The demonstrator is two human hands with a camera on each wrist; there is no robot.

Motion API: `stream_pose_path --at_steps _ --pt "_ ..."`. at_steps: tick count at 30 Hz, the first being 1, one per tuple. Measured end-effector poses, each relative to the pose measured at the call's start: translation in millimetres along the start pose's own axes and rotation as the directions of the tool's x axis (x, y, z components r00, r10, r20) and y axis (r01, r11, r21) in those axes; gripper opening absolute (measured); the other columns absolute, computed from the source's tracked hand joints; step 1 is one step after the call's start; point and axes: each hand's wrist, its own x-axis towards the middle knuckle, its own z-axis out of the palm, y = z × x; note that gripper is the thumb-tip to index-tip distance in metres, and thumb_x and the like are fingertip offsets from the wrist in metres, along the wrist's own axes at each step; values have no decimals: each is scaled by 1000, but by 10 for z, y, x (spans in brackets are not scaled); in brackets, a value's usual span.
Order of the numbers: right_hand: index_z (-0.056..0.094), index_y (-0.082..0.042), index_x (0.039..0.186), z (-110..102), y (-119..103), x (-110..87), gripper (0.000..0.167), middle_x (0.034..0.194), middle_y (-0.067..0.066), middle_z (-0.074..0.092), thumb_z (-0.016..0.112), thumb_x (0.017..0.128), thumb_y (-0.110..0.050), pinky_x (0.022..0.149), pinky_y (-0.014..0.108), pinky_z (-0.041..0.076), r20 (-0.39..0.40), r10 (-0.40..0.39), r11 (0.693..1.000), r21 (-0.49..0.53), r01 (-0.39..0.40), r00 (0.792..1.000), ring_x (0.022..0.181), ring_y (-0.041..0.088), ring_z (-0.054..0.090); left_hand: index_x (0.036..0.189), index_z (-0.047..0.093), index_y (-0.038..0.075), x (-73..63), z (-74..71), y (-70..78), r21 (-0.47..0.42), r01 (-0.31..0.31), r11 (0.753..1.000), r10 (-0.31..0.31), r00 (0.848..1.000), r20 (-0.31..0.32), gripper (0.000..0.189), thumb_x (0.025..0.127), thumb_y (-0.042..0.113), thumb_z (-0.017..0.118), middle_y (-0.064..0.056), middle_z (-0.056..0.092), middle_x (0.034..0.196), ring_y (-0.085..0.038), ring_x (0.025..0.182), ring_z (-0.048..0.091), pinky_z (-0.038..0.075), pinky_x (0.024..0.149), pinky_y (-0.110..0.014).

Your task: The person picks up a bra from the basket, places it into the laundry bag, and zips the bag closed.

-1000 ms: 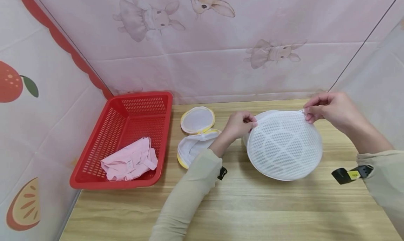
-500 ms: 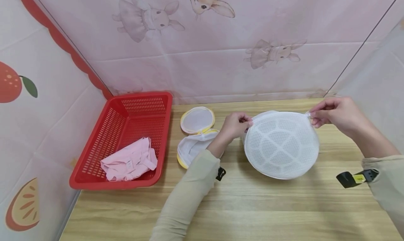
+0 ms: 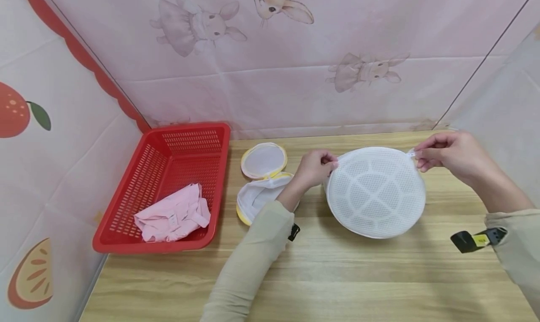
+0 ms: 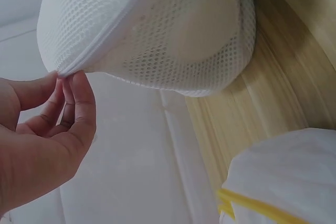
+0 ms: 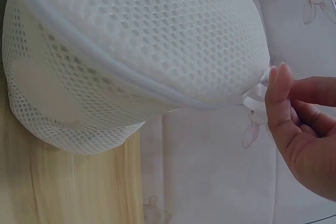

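A round white mesh laundry bag [image 3: 375,190] stands on the table with its ribbed top facing up. Its rim is pinched at the far left by my left hand [image 3: 314,167], thumb against fingertips, as the left wrist view also shows. On the far right side my right hand [image 3: 453,155] pinches a small white tab [image 5: 257,95] at the bag's edge. Through the mesh side a pale oval shape [image 4: 206,26] shows. Beside my left forearm lies a smaller white mesh bag with yellow trim [image 3: 255,200], its round lid [image 3: 265,160] folded back.
At the left stands a red plastic basket [image 3: 223,172] with a folded pink cloth [image 3: 175,214] in it. A rabbit-print backdrop [image 3: 287,97] rises behind the wooden table [image 3: 337,284]. Both sleeves have black camera mounts at the wrists.
My right hand has shifted right and slightly toward me, holding the tab. My left hand has moved slightly left with the rim. The bag's top has become rounder along its far edge.
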Motion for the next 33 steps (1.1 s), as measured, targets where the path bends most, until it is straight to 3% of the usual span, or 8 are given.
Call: stream_pose_path --at_steps 4,8,15,23,33 --pt "66 -6 81 -10 53 23 19 73 1 65 54 88 6 59 30 54 -3 -23 999 47 23 1000 62 15 63 91 63 6 -15 0 -64 53 -35 998 34 999 21 8 88 13 61 1 59 78 -9 72 54 44 60 -16" --pt "67 -12 79 -28 136 50 24 74 -1 65 54 88 6 60 28 54 -18 -33 996 85 34 999 63 14 63 91 62 5 -49 10 -135 39 -12 999 10 999 46 8 87 12 62 0 59 76 -9 67 55 44 56 -16" --pt "66 -21 77 -82 318 91 28 75 -8 64 56 88 2 62 25 54 -33 3 998 67 -1 999 66 8 61 90 61 3 -87 73 -285 -57 51 997 -44 993 107 8 85 9 64 -2 60 72 -13 61 59 45 52 -17" --pt "70 -17 80 -148 506 87 18 74 -6 63 62 85 -2 59 25 53 46 15 996 86 -19 999 65 8 58 90 61 0 -103 142 -338 -175 115 978 -85 982 167 9 88 9 60 -15 64 81 -33 80 64 52 57 -23" --pt "69 -20 77 -166 614 42 22 69 -4 60 58 89 -4 56 25 51 68 74 994 71 -79 995 60 10 57 93 61 -1 -84 199 -282 -263 118 958 -79 985 155 8 89 4 57 -6 63 75 -13 65 61 54 67 -31"
